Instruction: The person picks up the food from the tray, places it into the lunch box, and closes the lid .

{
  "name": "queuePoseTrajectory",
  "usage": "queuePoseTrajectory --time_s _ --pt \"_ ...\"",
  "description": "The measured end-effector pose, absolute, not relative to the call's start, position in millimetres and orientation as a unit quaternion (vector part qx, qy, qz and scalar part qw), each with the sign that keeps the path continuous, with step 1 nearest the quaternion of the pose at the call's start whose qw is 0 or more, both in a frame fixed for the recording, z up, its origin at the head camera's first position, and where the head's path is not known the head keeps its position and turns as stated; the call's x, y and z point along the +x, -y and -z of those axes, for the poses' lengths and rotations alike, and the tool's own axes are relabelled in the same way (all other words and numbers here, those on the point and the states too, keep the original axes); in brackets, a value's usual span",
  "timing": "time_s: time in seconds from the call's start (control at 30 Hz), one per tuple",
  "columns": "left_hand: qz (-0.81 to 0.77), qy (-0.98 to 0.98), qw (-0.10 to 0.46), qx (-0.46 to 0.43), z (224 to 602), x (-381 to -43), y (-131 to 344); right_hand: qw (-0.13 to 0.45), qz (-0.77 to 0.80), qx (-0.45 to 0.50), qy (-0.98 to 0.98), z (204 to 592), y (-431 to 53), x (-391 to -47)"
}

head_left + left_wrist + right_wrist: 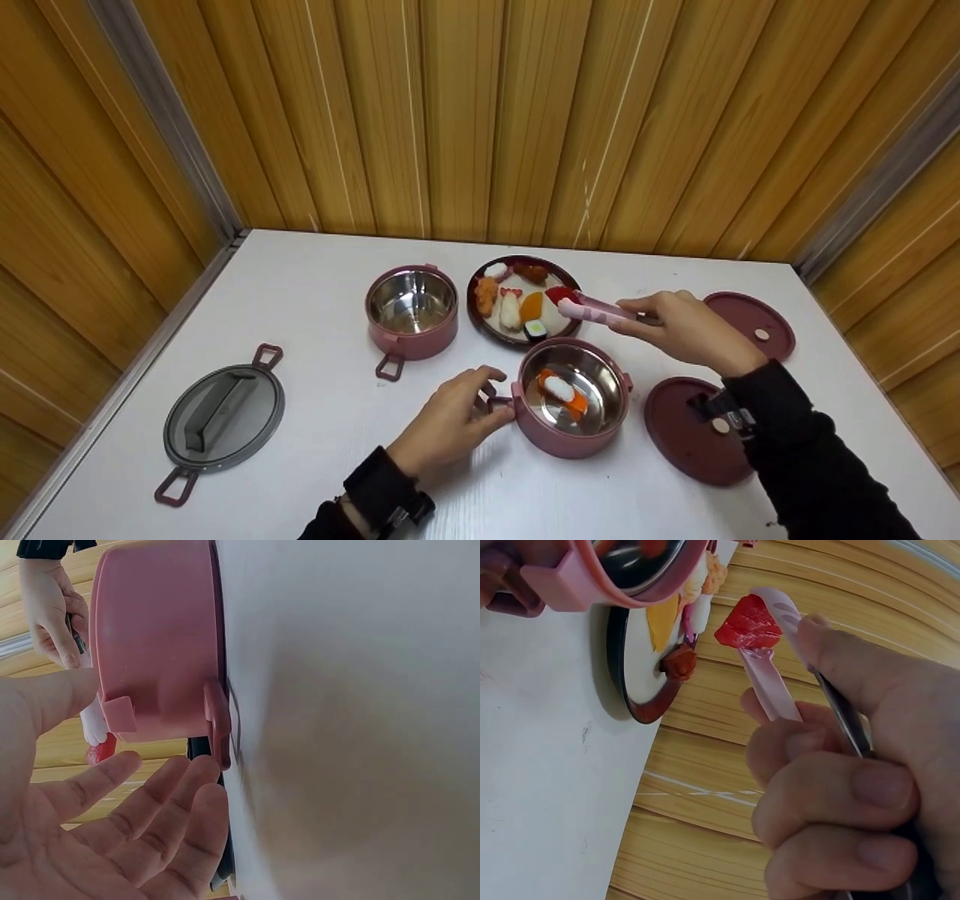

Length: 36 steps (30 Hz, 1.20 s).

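Observation:
My right hand (690, 330) grips pink tongs (600, 313), and their tips pinch a red piece of food (748, 624) above the right side of the plate (555, 324). My left hand (450, 424) is beside the near pink pot (570, 448), with its thumb against the pot and its fingers loosely spread around the side handle (217, 724). Inside that pot lies an orange-and-white sushi piece (559, 388). Several other food pieces stay on the plate, among them a fried shrimp (510, 311), a sushi roll (535, 330) and a brown drumstick-like piece (679, 661).
A second pink pot (420, 345) stands left of the plate. Far left lies a grey lid (255, 420) with a raised handle. Two dark red round lids (675, 435) lie on the right, one partly behind my right wrist. Wood-patterned walls (465, 120) enclose the white table (315, 315).

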State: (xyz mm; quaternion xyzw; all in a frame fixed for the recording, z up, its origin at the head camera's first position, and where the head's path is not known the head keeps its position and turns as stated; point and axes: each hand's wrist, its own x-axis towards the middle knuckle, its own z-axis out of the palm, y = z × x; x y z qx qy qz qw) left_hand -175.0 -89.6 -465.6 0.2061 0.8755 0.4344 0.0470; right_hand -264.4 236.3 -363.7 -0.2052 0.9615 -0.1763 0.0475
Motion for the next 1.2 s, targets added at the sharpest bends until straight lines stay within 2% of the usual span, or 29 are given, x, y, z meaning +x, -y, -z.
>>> queuePoseTrajectory --time_s 0.6,0.83,1.2 --pt "-0.409 -0.889 0.03 0.202 468.9 -173.4 86.8 0.113 0.174 -0.249 -0.946 360.9 -239.5 -234.9" --pt "-0.408 -0.89 0.033 0.199 469.4 -173.4 86.3 0.121 0.162 -0.292 -0.935 361.3 -235.0 -223.3" --pt "-0.405 -0.89 0.029 0.205 470.1 -173.7 87.0 0.169 0.172 -0.318 -0.917 365.9 -231.3 -213.7"
